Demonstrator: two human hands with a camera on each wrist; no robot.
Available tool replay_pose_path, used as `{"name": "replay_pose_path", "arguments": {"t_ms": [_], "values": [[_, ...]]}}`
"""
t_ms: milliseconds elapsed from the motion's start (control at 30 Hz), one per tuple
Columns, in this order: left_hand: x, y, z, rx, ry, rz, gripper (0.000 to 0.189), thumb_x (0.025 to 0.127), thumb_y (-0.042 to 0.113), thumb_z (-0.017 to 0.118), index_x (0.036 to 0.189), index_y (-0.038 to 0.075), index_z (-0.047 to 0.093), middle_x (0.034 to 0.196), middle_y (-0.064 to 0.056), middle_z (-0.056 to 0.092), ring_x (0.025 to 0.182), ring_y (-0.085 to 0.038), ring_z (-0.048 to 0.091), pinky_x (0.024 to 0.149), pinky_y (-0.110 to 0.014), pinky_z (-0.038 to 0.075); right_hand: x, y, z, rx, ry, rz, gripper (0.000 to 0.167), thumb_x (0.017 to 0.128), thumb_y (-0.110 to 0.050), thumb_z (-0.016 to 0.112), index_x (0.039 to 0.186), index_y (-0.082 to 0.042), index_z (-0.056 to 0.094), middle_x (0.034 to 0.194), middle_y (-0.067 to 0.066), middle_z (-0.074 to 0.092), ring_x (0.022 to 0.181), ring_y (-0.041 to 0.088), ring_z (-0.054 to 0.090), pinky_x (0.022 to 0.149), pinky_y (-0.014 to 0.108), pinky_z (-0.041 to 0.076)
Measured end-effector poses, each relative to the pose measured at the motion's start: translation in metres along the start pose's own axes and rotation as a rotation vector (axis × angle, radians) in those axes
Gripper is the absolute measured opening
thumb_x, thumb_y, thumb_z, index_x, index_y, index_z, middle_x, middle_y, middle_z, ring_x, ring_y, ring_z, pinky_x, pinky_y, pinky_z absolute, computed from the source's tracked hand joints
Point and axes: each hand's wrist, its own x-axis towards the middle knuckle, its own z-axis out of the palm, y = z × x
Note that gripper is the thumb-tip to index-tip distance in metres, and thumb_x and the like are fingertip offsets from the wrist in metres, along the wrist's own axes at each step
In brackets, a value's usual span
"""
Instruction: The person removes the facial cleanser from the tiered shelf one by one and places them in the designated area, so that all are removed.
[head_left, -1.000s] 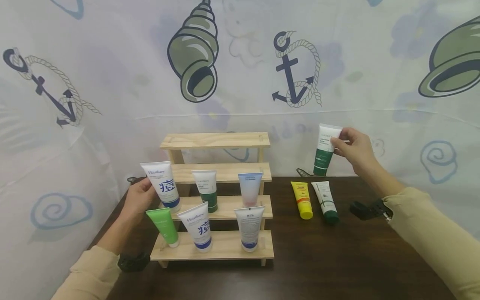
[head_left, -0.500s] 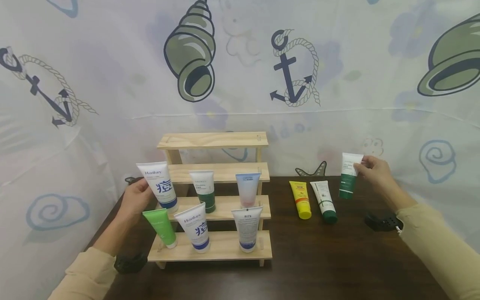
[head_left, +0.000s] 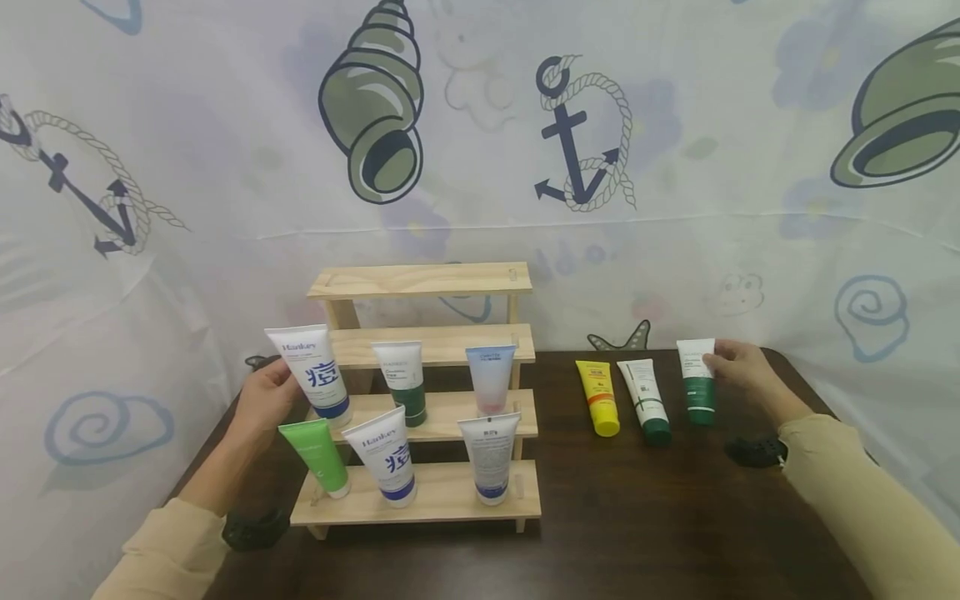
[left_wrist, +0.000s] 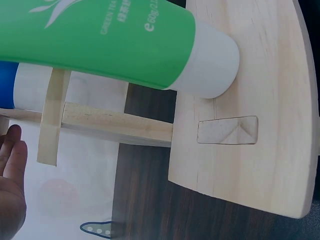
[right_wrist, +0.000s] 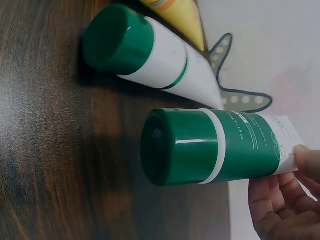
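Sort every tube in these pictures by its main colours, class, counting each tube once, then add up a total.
White or greyish tubes with a blue band: 3
White-and-green tubes: 3
Plain green tube: 1
Yellow tube: 1
Pale blue-to-pink tube: 1
Total: 9

Left wrist view: green tube [left_wrist: 100, 50] cut off, upper left edge. Right wrist view: yellow tube [right_wrist: 182, 17] cut off, top edge; right grip [right_wrist: 285, 212] cut off, lower right.
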Motion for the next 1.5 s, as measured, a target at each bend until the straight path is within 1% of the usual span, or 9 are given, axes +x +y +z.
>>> {"name": "replay_pose_path", "arguments": {"t_ms": [67,133,300,433,667,833,1133,1333,1500], "values": [[0.0,-0.001,-0.001,-0.003,0.002,0.004,0.057,0.098,0.041,0.045,0.135,-0.003,0.045,0.135,-0.026,0.048,0.126,-0.041,0.042,0.102,-0.06,0.033,0.005,0.005,0.005,0.01,-0.007,0.002,0.049,0.1,-0.014,0.043,0.13,0.023,0.033,0.12,0.04,0.047,0.091,0.02,0.06,0.078,0.035,0.055],[-0.001,-0.001,-0.001,-0.005,0.004,0.006,0.056,0.098,0.04,0.045,0.134,-0.003,0.046,0.135,-0.027,0.048,0.126,-0.041,0.042,0.102,-0.06,0.033,0.009,0.009,0.011,0.011,-0.009,0.017,0.048,0.099,-0.013,0.043,0.13,0.022,0.033,0.119,0.039,0.048,0.092,0.024,0.06,0.078,0.035,0.055],[-0.002,-0.001,-0.002,-0.007,-0.003,0.008,0.057,0.098,0.041,0.045,0.134,-0.003,0.046,0.134,-0.027,0.048,0.126,-0.041,0.043,0.103,-0.06,0.033,0.015,0.017,0.02,0.015,-0.012,0.07,0.05,0.099,-0.011,0.042,0.133,0.023,0.028,0.124,0.041,0.043,0.108,0.045,0.053,0.088,0.048,0.05],[-0.002,0.001,-0.001,-0.014,-0.011,0.017,0.056,0.098,0.04,0.046,0.133,-0.004,0.046,0.135,-0.028,0.048,0.126,-0.041,0.042,0.103,-0.06,0.033,0.018,0.024,0.022,-0.002,-0.027,0.093,0.052,0.098,-0.011,0.041,0.133,0.025,0.025,0.127,0.043,0.039,0.112,0.049,0.05,0.093,0.053,0.047],[-0.001,0.002,0.0,-0.006,-0.012,0.012,0.058,0.097,0.042,0.046,0.133,-0.004,0.047,0.134,-0.027,0.048,0.128,-0.04,0.04,0.103,-0.06,0.032,0.024,0.032,0.022,-0.018,-0.047,0.15,0.053,0.098,-0.013,0.042,0.133,0.024,0.027,0.126,0.042,0.041,0.108,0.046,0.052,0.092,0.052,0.047],[-0.001,0.002,0.0,-0.006,-0.003,0.024,0.057,0.098,0.041,0.046,0.131,-0.005,0.048,0.132,-0.029,0.049,0.125,-0.038,0.043,0.101,-0.059,0.035,0.03,0.036,0.026,-0.02,-0.029,0.192,0.055,0.098,-0.016,0.043,0.135,0.021,0.026,0.131,0.041,0.039,0.115,0.048,0.048,0.095,0.052,0.046],[-0.001,0.001,-0.001,0.003,-0.009,0.014,0.059,0.097,0.042,0.044,0.133,-0.005,0.047,0.132,-0.028,0.049,0.125,-0.04,0.042,0.102,-0.06,0.033,0.032,0.038,0.03,-0.075,-0.013,0.26,0.06,0.097,-0.025,0.046,0.138,0.014,0.029,0.133,0.037,0.039,0.118,0.049,0.046,0.093,0.06,0.043],[-0.001,0.0,-0.001,0.008,-0.017,0.0,0.06,0.097,0.044,0.044,0.133,-0.004,0.046,0.133,-0.028,0.049,0.126,-0.041,0.042,0.102,-0.061,0.033,0.031,0.04,0.033,-0.077,0.001,0.248,0.057,0.097,-0.023,0.046,0.136,0.015,0.033,0.131,0.037,0.042,0.114,0.048,0.049,0.093,0.057,0.044],[-0.001,0.001,-0.001,-0.002,-0.02,0.007,0.058,0.098,0.042,0.044,0.133,-0.005,0.046,0.134,-0.028,0.048,0.127,-0.041,0.042,0.103,-0.061,0.032,0.033,0.041,0.036,-0.081,0.025,0.24,0.055,0.096,-0.021,0.046,0.134,0.017,0.034,0.129,0.037,0.043,0.111,0.047,0.051,0.092,0.054,0.046]]}}
